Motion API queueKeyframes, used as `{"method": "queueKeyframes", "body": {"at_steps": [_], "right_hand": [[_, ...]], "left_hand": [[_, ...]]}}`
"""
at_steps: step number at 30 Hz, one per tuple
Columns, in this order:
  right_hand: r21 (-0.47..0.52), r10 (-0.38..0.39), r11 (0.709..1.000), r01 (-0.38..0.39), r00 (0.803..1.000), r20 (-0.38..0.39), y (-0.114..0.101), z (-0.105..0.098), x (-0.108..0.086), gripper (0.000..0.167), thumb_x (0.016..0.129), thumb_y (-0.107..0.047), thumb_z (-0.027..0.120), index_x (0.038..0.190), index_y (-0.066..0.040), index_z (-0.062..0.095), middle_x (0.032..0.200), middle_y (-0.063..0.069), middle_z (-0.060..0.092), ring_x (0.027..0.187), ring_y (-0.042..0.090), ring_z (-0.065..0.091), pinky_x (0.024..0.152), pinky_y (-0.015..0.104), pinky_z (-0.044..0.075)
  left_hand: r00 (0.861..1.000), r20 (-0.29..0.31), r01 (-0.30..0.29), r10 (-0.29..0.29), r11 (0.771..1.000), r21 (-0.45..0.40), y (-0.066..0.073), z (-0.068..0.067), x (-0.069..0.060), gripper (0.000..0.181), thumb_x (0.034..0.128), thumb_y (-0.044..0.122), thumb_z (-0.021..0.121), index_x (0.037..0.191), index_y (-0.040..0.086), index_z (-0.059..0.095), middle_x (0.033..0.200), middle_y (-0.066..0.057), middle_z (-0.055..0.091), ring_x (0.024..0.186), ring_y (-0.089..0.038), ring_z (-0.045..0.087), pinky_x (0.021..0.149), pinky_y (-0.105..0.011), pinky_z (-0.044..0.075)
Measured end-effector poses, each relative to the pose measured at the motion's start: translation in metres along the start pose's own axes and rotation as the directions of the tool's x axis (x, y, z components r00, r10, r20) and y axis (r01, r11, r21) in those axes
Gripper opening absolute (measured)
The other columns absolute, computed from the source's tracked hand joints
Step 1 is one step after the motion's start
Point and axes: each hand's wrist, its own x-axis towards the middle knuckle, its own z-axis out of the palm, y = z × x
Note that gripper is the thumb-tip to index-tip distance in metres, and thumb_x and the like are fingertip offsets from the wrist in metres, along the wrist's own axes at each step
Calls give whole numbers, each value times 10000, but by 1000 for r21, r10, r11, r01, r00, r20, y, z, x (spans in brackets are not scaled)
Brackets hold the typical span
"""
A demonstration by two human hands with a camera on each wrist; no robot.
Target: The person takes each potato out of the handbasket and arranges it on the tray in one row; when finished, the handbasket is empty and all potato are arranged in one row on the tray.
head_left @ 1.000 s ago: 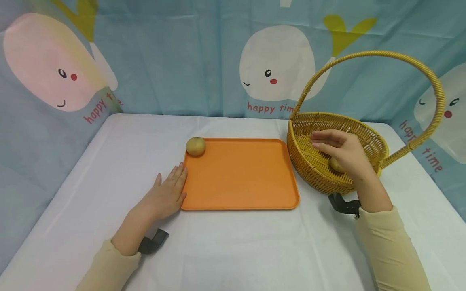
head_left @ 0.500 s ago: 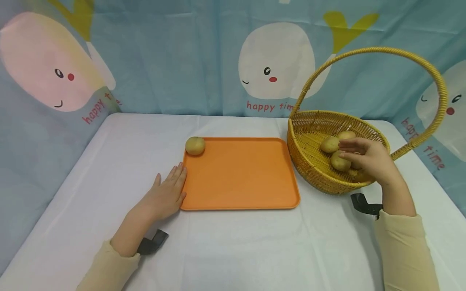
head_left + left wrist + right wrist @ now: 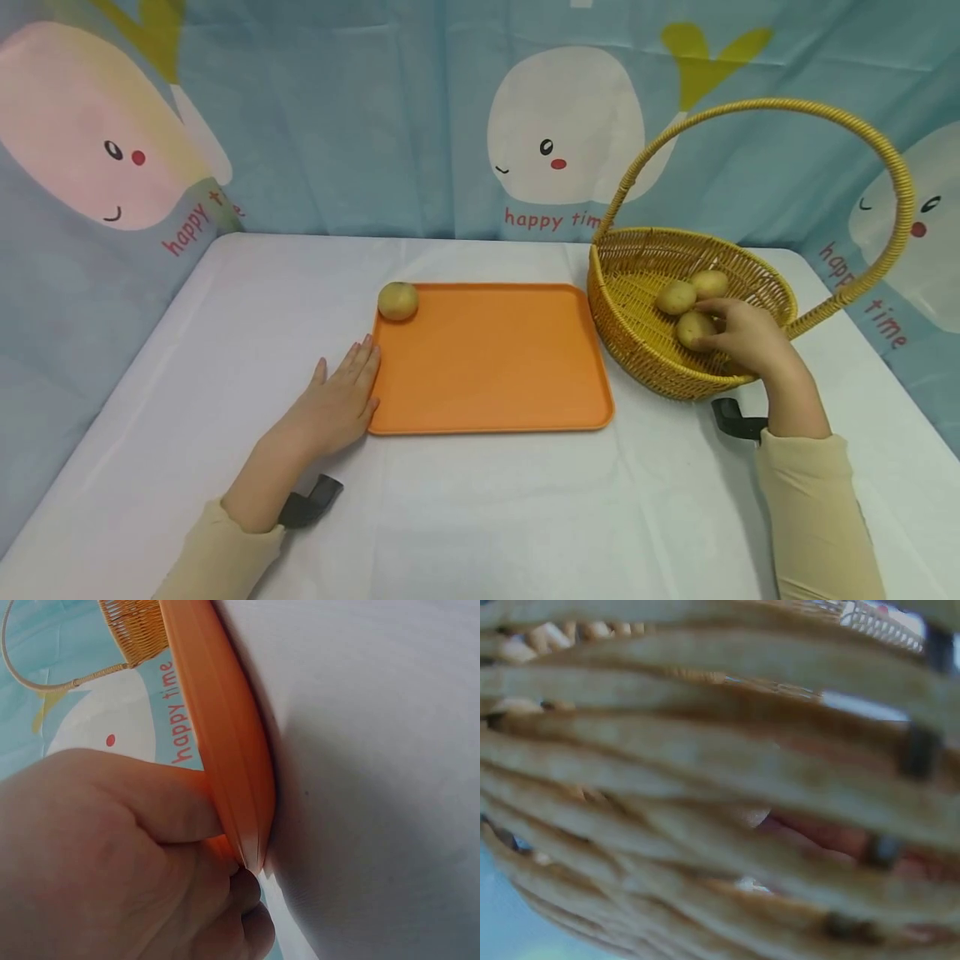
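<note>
In the head view, my left hand point(image 3: 337, 412) lies with straight fingers against the left rim of the orange tray point(image 3: 491, 358). The left wrist view shows the hand point(image 3: 112, 855) touching the tray's edge point(image 3: 232, 742). One potato point(image 3: 397, 301) sits on the tray's back left corner. Inside the wicker basket point(image 3: 652, 367), my right hand point(image 3: 750, 337) has its thumb and fingers round a potato point(image 3: 694, 331). Two more potatoes, one nearer point(image 3: 677, 297) and one behind point(image 3: 709, 284), lie beside it. Basket weave point(image 3: 705, 765) covers most of the right wrist view, hiding the grip.
The basket's tall arched handle point(image 3: 780, 104) rises over its right side. A white cloth point(image 3: 487, 508) covers the table, and a blue printed curtain point(image 3: 360, 133) hangs behind it.
My right hand first moved right within the basket, uncovering potatoes, then came down and closed round the front one. The left hand has stayed at the tray's edge.
</note>
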Motion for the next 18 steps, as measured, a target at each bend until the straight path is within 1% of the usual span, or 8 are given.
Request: {"method": "queueKeyframes", "body": {"at_steps": [2, 4, 7, 9, 12, 15, 18], "right_hand": [[-9, 0, 1000, 0, 1000, 22, 0, 0, 0, 544, 816, -151, 718, 1235, 127, 510, 1128, 345, 558, 1051, 491, 492, 872, 599, 369], [3, 0, 1000, 0, 999, 32, 0, 0, -1, 545, 802, -140, 732, 1239, 113, 524, 1148, 338, 558, 1072, 484, 488, 877, 590, 372], [32, -15, 999, 13, 999, 41, 1, 1, -2, 564, 775, -181, 774, 1231, 76, 563, 1159, 310, 578, 1086, 455, 501, 877, 560, 386], [51, -40, 998, 37, 998, 57, 0, 1, -2, 584, 757, -224, 797, 1224, 55, 584, 1155, 283, 597, 1076, 426, 525, 870, 532, 399], [49, -81, 996, 77, 993, 84, -1, 2, -2, 621, 742, -273, 809, 1228, 45, 589, 1146, 249, 617, 1053, 376, 548, 851, 481, 413], [30, -133, 991, 130, 986, 104, -2, 3, -1, 592, 751, -245, 802, 1222, 48, 593, 1119, 229, 629, 1002, 331, 555, 821, 443, 423], [-4, -176, 984, 177, 979, 108, -3, 5, 0, 553, 750, -198, 798, 1196, 64, 602, 1027, 202, 649, 913, 305, 571, 778, 430, 438]], "left_hand": [[1000, 2, 0, 0, 1000, -3, 0, 0, 1, 622, 969, 168, 462, 1457, -100, 184, 1533, -257, 99, 1402, -405, 115, 1045, -671, 80], [1000, 4, 1, -1, 1000, -5, 1, 0, 1, 622, 970, 168, 462, 1457, -100, 183, 1533, -258, 98, 1402, -405, 114, 1046, -670, 79], [1000, 6, 1, -1, 1000, -7, 1, -1, 1, 619, 970, 167, 461, 1456, -102, 186, 1531, -260, 99, 1402, -406, 114, 1046, -670, 77], [1000, 5, 0, 0, 1000, -5, 2, -1, 1, 619, 969, 166, 463, 1454, -105, 189, 1530, -264, 103, 1400, -409, 117, 1044, -672, 80], [1000, 3, -2, 2, 1000, -4, 2, -2, 1, 618, 968, 163, 464, 1451, -110, 191, 1527, -269, 105, 1398, -414, 123, 1041, -675, 83], [1000, 2, -3, 3, 1000, -1, 2, -2, 0, 618, 968, 161, 466, 1449, -114, 191, 1526, -273, 105, 1394, -420, 129, 1039, -677, 88], [1000, 0, -5, 5, 1000, -1, 2, -2, 0, 620, 967, 162, 467, 1448, -116, 191, 1525, -275, 103, 1393, -422, 131, 1039, -677, 89]]}}
